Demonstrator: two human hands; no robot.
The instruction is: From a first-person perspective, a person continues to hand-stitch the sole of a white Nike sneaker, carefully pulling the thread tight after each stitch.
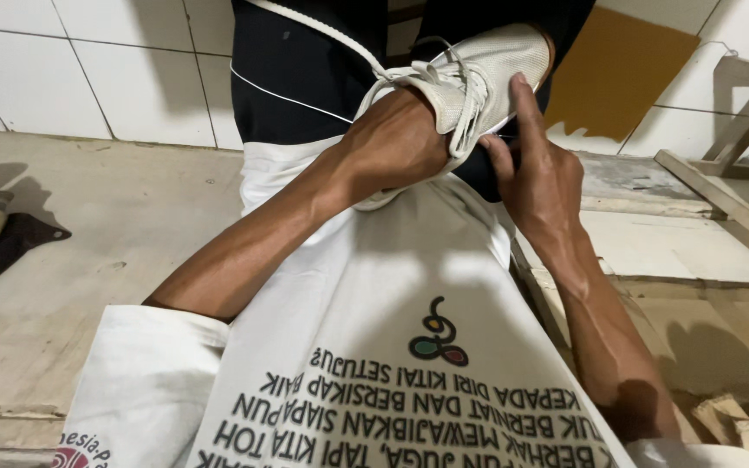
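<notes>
Both hands on one white mesh shoe (496, 65), far centre, above the lap. Left hand (396, 143) clenched on its laces (465, 95); right hand (535, 169) grips underneath, thumb pressed against the side.

The shoe (487, 74) is a pale off-white sneaker with a woven mesh upper and a light rubber sole. It is held up off the floor, tilted, with its toe pointing to the upper right and its sole edge facing down and right. Its white laces (465, 91) are threaded through the eyelets and hang loose in loops over the tongue, untied. The heel end is hidden. The upper looks clean and soft, slightly creased near the lacing.
</notes>
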